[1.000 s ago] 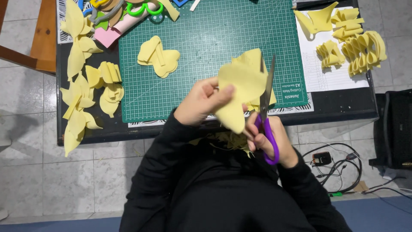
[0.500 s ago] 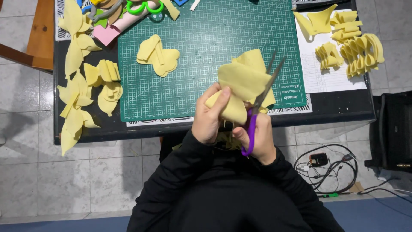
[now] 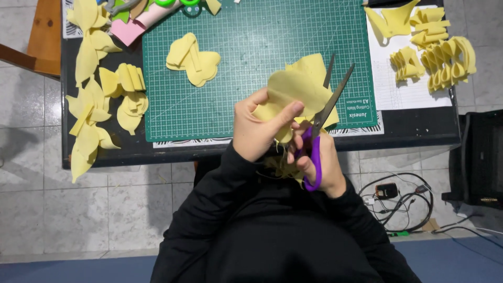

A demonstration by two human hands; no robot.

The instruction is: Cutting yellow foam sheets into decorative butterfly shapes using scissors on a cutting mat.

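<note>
Yellow fabric piece (image 3: pixel 296 89) is getting trimmed above the green mat's (image 3: pixel 241 105) near edge, left hand (image 3: pixel 257 131) pinching it, right hand (image 3: pixel 322 162) gripping open purple scissors (image 3: pixel 319 133); w/ cut petals (image 3: pixel 105 89) piling both sides, approx. mid-batch.

The floor (image 3: pixel 63 209) is laid with pale grey square tiles, separated by thin grout lines. A blue strip of flooring or mat (image 3: pixel 461 259) runs along the bottom edge of the view. A dark table (image 3: pixel 419 128) stands on the tiles, its near edge straight and parallel to the blue strip. A brown wooden chair part (image 3: pixel 42 36) sits at the table's upper left corner. A black case or cabinet (image 3: pixel 479 157) stands on the floor to the right of the table. Black cables and a small dark adapter (image 3: pixel 387 189) lie tangled on the tiles beside it. Lighting is even and diffuse; soft shadows fall beneath the table edge.
</note>
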